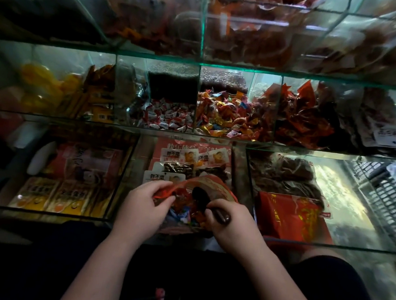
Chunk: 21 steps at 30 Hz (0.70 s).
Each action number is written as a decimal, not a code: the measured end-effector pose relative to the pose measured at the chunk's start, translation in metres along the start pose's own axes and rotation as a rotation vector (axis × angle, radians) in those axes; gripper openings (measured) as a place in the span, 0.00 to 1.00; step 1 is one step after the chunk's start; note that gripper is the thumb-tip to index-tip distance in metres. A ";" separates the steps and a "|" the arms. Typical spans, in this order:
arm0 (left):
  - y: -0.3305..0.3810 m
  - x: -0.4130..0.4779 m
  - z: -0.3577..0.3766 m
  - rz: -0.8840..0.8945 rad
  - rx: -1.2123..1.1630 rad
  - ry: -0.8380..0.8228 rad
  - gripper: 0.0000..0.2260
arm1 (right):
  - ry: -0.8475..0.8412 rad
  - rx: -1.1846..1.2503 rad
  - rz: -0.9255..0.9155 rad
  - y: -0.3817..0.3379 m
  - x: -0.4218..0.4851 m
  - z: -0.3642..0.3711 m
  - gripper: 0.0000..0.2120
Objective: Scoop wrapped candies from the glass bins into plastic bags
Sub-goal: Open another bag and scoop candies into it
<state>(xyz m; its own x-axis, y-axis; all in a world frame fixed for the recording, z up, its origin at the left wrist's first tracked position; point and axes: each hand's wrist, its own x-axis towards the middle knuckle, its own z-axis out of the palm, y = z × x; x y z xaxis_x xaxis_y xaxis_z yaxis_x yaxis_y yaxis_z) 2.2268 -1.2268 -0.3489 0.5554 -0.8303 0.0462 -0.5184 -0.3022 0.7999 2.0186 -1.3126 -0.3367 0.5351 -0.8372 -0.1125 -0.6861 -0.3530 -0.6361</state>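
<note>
A red plastic bag (213,185) is held open low in the middle, over the lowest glass shelf. My left hand (141,204) pinches the bag's left rim. My right hand (232,225) grips the dark handle of a scoop (200,196), whose bowl sits inside the bag's mouth. Several wrapped candies (184,212) in mixed colours lie in the bag. On the middle shelf, a glass bin (226,112) holds colourful wrapped candies, and the bin (169,116) to its left holds red-and-white wrapped ones.
Glass dividers and shelf edges (193,133) run across in front of the bins. Packaged snacks (189,161) lie in the lower compartment behind the bag. A red packet (292,216) sits to the right, and a grey plastic crate (385,191) at the far right.
</note>
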 end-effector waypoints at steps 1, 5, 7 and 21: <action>-0.006 -0.002 0.000 -0.045 -0.065 -0.019 0.12 | 0.023 0.043 0.019 0.003 -0.002 0.003 0.11; -0.013 -0.014 0.015 -0.123 -0.176 0.004 0.09 | 0.035 0.305 0.118 0.008 -0.002 0.013 0.05; -0.006 -0.018 0.023 -0.109 -0.191 0.032 0.10 | 0.067 0.425 0.211 0.011 0.006 0.014 0.04; 0.011 -0.007 0.018 -0.091 -0.198 0.111 0.10 | 0.224 1.265 0.575 0.022 -0.013 -0.021 0.07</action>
<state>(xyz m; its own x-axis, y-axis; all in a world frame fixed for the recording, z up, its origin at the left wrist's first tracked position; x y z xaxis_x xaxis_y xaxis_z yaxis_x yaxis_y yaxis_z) 2.2049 -1.2330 -0.3512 0.6679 -0.7438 0.0253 -0.3316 -0.2670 0.9048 1.9864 -1.3182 -0.3333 0.1644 -0.8239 -0.5423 0.1860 0.5658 -0.8033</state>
